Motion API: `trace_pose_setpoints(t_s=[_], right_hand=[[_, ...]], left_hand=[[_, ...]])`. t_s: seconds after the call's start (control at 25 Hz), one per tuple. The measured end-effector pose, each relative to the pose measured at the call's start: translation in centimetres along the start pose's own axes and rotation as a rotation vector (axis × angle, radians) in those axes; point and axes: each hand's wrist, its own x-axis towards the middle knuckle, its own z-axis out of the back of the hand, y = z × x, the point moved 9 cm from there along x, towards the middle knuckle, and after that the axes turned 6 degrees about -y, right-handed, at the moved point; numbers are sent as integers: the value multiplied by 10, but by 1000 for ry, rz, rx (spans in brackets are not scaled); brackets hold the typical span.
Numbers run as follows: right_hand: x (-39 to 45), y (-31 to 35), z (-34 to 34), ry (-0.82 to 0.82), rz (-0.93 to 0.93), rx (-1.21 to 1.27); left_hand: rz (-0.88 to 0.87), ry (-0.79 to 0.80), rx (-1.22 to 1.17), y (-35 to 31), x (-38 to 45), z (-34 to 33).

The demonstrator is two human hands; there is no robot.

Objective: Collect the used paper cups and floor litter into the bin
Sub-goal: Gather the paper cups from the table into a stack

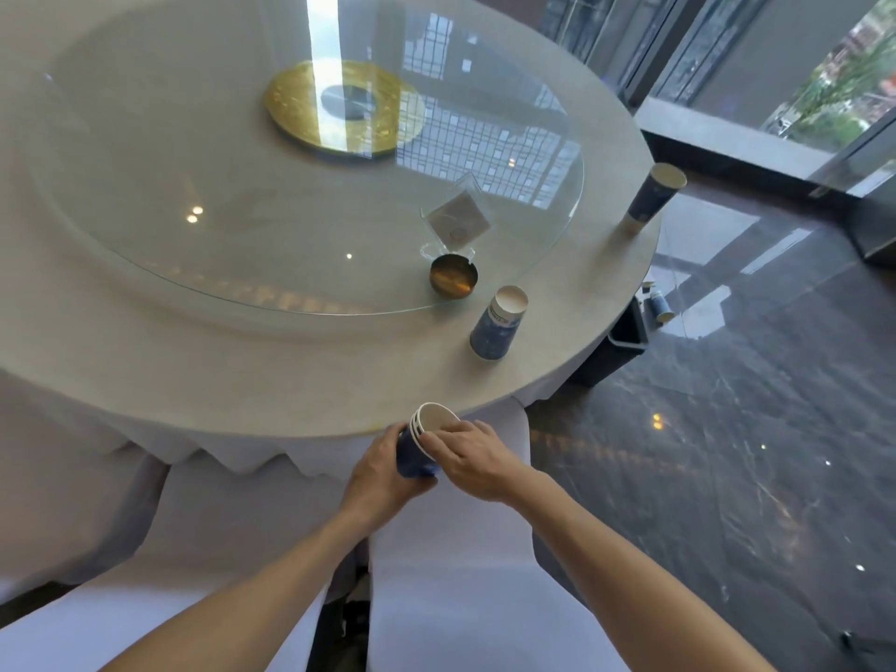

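Observation:
A stack of nested blue paper cups (421,446) with white insides is held just below the round table's near edge (291,405). My left hand (383,470) grips the stack from the left and underneath. My right hand (472,458) rests on its rims from the right. A second blue paper cup (499,322) stands on the table to the right of the glass turntable. A third blue cup (652,198) stands at the table's far right edge. A dark bin (625,339) sits on the floor behind the table's right side, and a cup (660,305) shows by its top.
A glass turntable (242,235) covers the table's middle, with a gold disc (300,114) at its centre, a brass ashtray (453,276) and a clear card stand (458,218). White-covered chairs (460,574) stand below me. Glossy dark floor (727,453) lies to the right.

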Motion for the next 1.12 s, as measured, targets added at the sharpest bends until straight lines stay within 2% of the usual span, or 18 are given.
trace_pose_setpoints(t_s=[0.08, 0.16, 0.24, 0.28, 0.44, 0.68, 0.96, 1.12], right_hand=[[9, 4, 20, -90, -32, 76], [20, -2, 54, -266, -121, 155], [33, -8, 92, -455, -119, 45], [41, -11, 106, -478, -109, -74], [76, -44, 131, -292, -195, -523], [110, -85, 130, -166, -219, -816], [137, -112, 115, -96, -261, -874], [123, -121, 119, -97, -380, -789]], left_hand=[[-4, -2, -24, 2, 2, 6], [-11, 5, -34, 6, 4, 12], [-13, 7, -42, 9, 5, 18], [-9, 5, -47, 11, 5, 22], [18, -2, -75, 15, 6, 36], [44, -12, -119, 17, 11, 51], [77, -3, -108, 27, 18, 55], [75, 22, -113, 16, 19, 53]])
